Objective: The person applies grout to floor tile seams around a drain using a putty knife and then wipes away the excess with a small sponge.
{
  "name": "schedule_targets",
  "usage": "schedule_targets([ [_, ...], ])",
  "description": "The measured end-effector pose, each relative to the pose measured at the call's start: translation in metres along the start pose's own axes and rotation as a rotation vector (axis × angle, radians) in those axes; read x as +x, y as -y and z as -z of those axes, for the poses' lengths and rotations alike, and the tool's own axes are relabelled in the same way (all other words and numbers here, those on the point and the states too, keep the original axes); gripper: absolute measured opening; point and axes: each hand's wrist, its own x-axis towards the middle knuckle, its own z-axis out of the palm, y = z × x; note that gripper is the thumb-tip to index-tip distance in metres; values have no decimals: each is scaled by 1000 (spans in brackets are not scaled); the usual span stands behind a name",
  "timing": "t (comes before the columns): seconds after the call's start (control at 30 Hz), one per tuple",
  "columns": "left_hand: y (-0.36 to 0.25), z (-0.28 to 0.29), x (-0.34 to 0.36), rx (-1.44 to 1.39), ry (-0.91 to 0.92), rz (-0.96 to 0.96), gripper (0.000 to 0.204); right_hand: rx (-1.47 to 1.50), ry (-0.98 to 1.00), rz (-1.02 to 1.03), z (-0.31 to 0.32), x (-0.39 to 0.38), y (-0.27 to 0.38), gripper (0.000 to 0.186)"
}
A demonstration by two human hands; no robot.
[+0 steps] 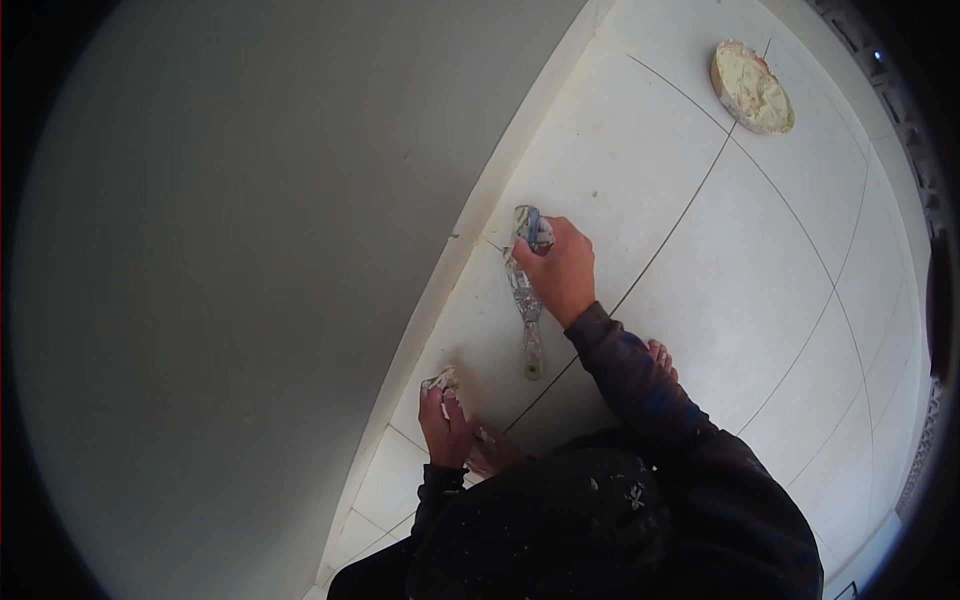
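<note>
My right hand [562, 262] is closed, thumb and fingers pinching a small, putty-smeared, grey-blue object [525, 222] whose kind I cannot make out. Just below it, a putty knife [529, 320] caked in dried filler lies on the tiles, its pale handle pointing toward me. Close to the wall's foot, my left hand [443, 428] curls around a whitish, putty-covered lump [441, 381]. Its exact kind is unclear, and the fingers hide part of it.
A grey wall [250, 250] fills the left side, with a pale skirting [455, 262] along its base. White floor tiles [690, 290] spread to the right. At the far right stands a round tub of cream putty [754, 90]. My bare feet [492, 452] rest near my arms.
</note>
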Motion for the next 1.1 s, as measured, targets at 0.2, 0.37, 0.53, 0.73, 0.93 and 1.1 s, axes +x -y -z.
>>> schedule_targets([
  [0.2,-19,-35,1,-33,188,-82,42,-460,144,99,-9,34,12,23],
  [0.37,-19,-82,2,57,209,-228,66,-521,223,101,-35,31,20,25],
  [0.53,-17,-90,-12,-13,116,-137,77,-193,503,-111,-28,8,3,22],
  [0.73,-5,-78,-33,56,237,-12,83,558,299,-575,-16,-24,-5,17],
  [0.93,2,-77,-46,31,254,10,69,599,180,-520,-40,-27,-4,17],
  [1.1,9,-79,-47,117,241,-60,84,503,171,-493,-54,-30,6,19],
])
